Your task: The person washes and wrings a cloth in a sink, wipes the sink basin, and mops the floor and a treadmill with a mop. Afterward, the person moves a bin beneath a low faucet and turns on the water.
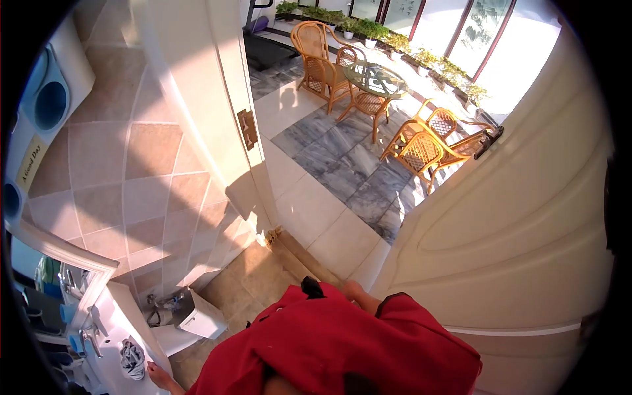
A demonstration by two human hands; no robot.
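At the lower left, my left hand (157, 374) is at the edge of the white washbasin (118, 322), its fingers loosely bent and nothing visible in them. Beside it, a crumpled grey-and-white cloth (132, 359) lies in the basin. My right hand (354, 291) shows partly past the red garment (336, 336) on my body, near the cream door (507, 217); its fingers are too hidden to make out.
A door frame (224, 125) with a metal strike plate stands left of the doorway. A raised threshold (296, 260) crosses the floor. Beyond are rattan chairs (421, 153), a glass-topped table (376, 80) and potted plants. A white bin-like box (201, 316) stands by the basin.
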